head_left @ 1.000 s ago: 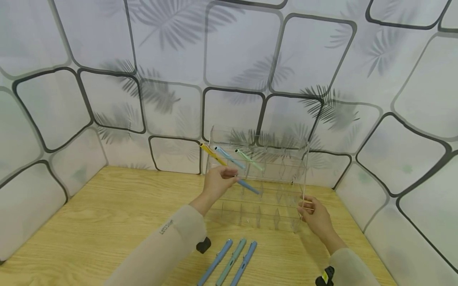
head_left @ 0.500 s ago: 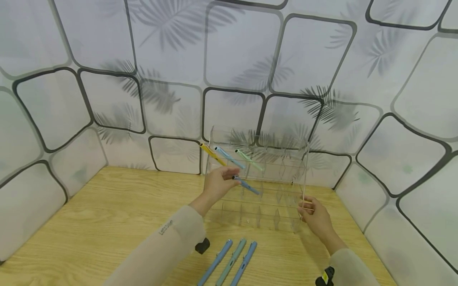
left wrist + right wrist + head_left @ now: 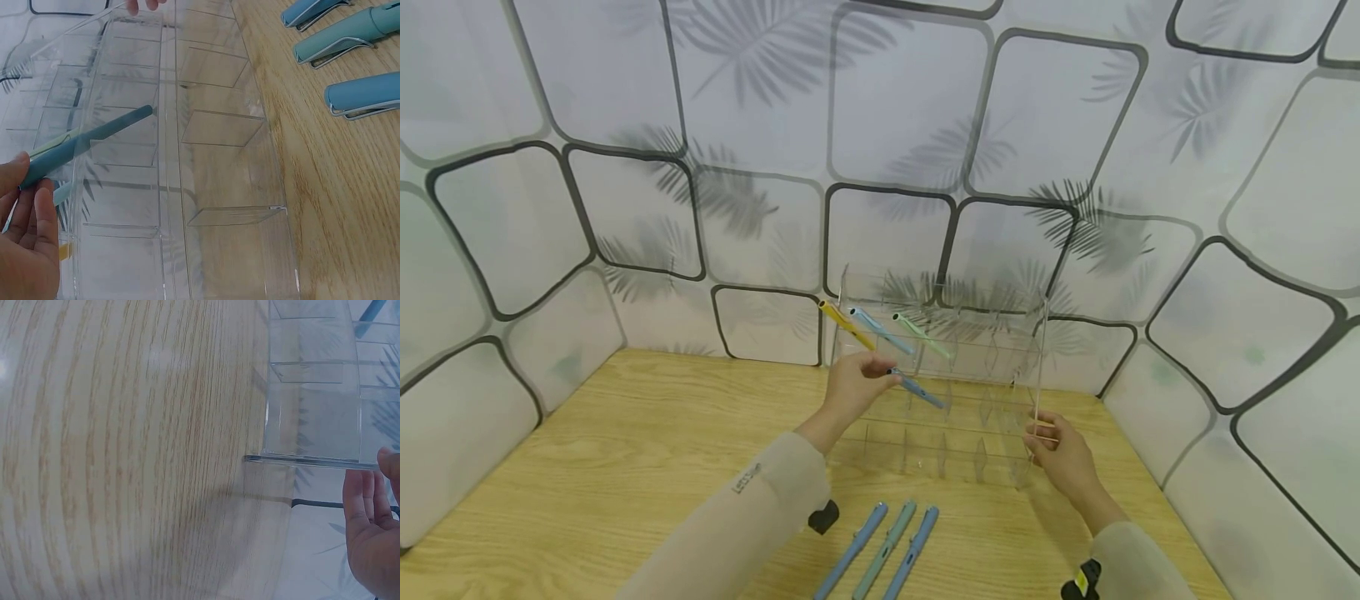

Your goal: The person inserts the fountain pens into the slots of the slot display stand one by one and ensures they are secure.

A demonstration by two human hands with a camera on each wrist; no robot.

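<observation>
A clear acrylic rack (image 3: 925,454) with tiered, divided compartments stands on the table. My left hand (image 3: 853,387) is at its left part, with thumb and fingertips pinching the upper end of a blue pen (image 3: 921,392). That pen slants down into a middle-tier compartment, as the left wrist view also shows the blue pen (image 3: 87,147). Above it, a yellow pen (image 3: 846,323), a light blue pen (image 3: 880,331) and a light green pen (image 3: 922,335) lean in a higher tier. My right hand (image 3: 1063,454) grips the rack's right side panel (image 3: 312,462) between thumb and fingers.
In front of the rack, a blue pen (image 3: 852,550), a green pen (image 3: 885,548) and another blue pen (image 3: 912,552) lie side by side on the wooden table (image 3: 647,467). A patterned curtain (image 3: 760,233) hangs close behind the rack.
My left fingers loosened, baring the blue pen's upper end half a second ago, and now close on that end again. The pen stays in its compartment; my right hand has not moved.
</observation>
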